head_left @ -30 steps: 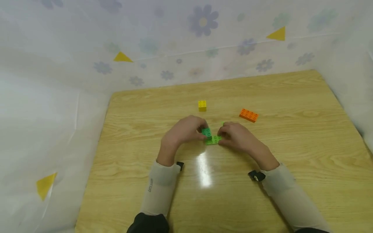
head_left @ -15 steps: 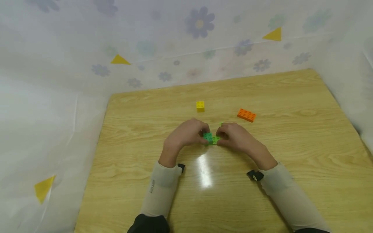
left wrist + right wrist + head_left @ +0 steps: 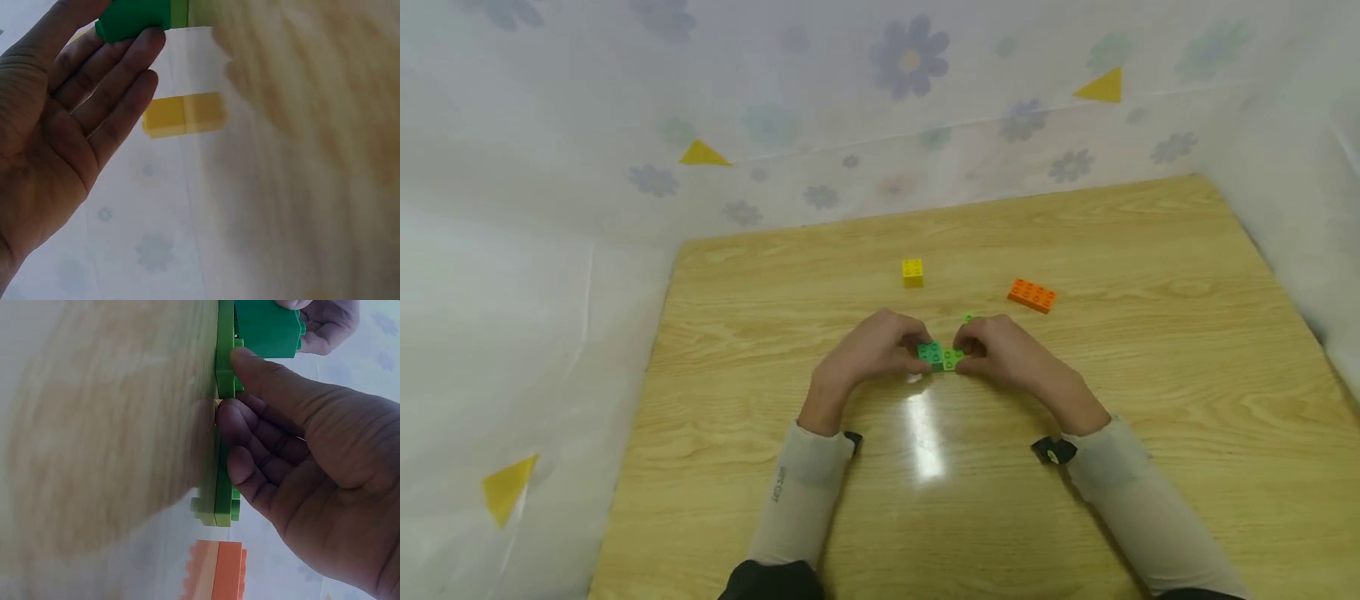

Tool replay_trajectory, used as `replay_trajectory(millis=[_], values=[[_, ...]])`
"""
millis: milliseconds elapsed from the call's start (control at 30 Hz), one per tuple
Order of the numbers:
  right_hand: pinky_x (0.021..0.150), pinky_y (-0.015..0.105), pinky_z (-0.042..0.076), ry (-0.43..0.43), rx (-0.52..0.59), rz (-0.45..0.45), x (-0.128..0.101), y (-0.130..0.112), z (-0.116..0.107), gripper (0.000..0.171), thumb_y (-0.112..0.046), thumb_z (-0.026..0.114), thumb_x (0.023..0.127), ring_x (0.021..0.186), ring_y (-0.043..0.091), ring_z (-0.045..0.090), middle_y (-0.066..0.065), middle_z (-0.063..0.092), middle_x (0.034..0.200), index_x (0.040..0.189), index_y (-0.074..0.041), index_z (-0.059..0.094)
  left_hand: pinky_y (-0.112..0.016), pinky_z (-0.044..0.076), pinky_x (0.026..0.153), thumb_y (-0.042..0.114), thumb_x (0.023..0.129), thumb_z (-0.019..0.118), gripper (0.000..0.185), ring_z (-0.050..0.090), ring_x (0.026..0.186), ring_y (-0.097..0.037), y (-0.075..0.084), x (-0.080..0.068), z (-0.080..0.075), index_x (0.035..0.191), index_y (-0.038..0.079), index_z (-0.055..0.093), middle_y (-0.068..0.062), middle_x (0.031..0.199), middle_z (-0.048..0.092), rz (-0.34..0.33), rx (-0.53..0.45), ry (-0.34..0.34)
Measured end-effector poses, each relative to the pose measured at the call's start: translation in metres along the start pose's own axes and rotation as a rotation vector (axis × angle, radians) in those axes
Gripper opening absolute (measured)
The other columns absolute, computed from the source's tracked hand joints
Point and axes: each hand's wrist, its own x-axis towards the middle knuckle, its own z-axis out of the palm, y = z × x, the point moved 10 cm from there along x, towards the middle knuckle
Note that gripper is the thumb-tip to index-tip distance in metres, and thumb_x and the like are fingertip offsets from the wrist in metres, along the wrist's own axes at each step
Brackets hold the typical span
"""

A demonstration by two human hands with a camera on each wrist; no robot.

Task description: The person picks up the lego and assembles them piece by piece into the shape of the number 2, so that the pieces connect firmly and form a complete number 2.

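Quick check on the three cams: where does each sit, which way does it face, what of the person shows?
Head: sits high, faces down and forward at the wooden table; both forearms show, left hand and right hand meeting on the green bricks.
Left wrist: looks along the left palm to the dark green brick.
Right wrist: looks along the right fingers at the light green plate.
Shared: yellow brick, orange brick.

Light green plate (image 3: pixel 953 359) (half under hands)

Both forearms angle inward, left hand (image 3: pixel 868 350) and right hand (image 3: pixel 1011 354) with fingers curled.
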Motion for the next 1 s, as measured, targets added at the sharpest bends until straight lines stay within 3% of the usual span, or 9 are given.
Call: replay_trajectory(millis=[233,333,433,533,633,833,1000], values=[[0.077,0.036,0.057,-0.006,-0.016,-0.024,0.0,-0.002,-0.008,0.021,-0.012,0.086,0.09,0.081,0.013,0.065,0.001,0.074,0.093,0.106,-0.003,0.077,-0.029,0.057,0.09,0.027,0.09,0.087,0.035,0.071,0.101,-0.011,-0.01,-0.004,0.002,0.12,0.013,0.075,0.005,0.112,0.076,-0.038,-0.005,0.016],[0.078,0.039,0.056,0.05,-0.016,-0.041,-0.006,-0.002,-0.035,0.02,-0.015,0.082,0.095,0.086,0.017,0.066,0.003,0.074,0.098,0.111,-0.003,0.077,-0.034,0.056,0.098,0.032,0.089,0.089,0.054,0.068,0.114,-0.016,-0.016,-0.012,-0.002,0.134,0.012,0.068,0.001,0.127,0.071,-0.095,-0.021,0.065],[0.081,0.046,0.055,0.161,-0.022,0.008,-0.019,0.012,-0.075,0.024,-0.017,0.078,0.099,0.095,0.023,0.067,0.007,0.074,0.106,0.118,-0.002,0.076,-0.04,0.054,0.104,0.029,0.088,0.09,0.069,0.064,0.124,-0.022,-0.019,-0.024,-0.004,0.146,0.009,0.059,-0.004,0.14,0.064,-0.146,-0.095,0.121],[0.087,0.055,0.053,0.24,-0.047,0.11,-0.034,0.039,-0.107,0.03,-0.018,0.076,0.101,0.106,0.033,0.064,0.014,0.071,0.116,0.125,-0.001,0.073,-0.043,0.052,0.108,0.024,0.09,0.089,0.072,0.061,0.131,-0.026,-0.017,-0.032,0.002,0.15,0.007,0.054,-0.007,0.147,0.059,-0.164,-0.162,0.149],[0.092,0.063,0.049,0.259,-0.077,0.214,-0.047,0.069,-0.125,0.037,-0.021,0.075,0.101,0.117,0.043,0.058,0.022,0.065,0.127,0.13,0.001,0.07,-0.042,0.053,0.106,0.021,0.093,0.085,0.066,0.062,0.129,-0.026,-0.014,-0.035,0.01,0.15,0.007,0.054,-0.008,0.146,0.06,-0.178,-0.195,0.163],[0.097,0.067,0.047,0.142,-0.068,0.335,-0.046,0.106,-0.12,0.053,-0.033,0.071,0.104,0.126,0.049,0.051,0.028,0.054,0.141,0.141,0.003,0.062,-0.036,0.057,0.097,0.015,0.095,0.082,0.051,0.067,0.117,-0.023,-0.015,-0.032,0.014,0.141,0.005,0.062,-0.007,0.134,0.067,-0.221,-0.22,0.22],[0.098,0.063,0.048,0.074,-0.131,0.279,-0.023,0.105,-0.107,0.054,-0.032,0.074,0.101,0.12,0.046,0.057,0.027,0.059,0.135,0.14,0.003,0.063,-0.035,0.058,0.094,0.017,0.096,0.082,0.041,0.069,0.112,-0.022,-0.014,-0.029,0.01,0.133,0.006,0.068,-0.005,0.125,0.071,-0.208,-0.205,0.242]])
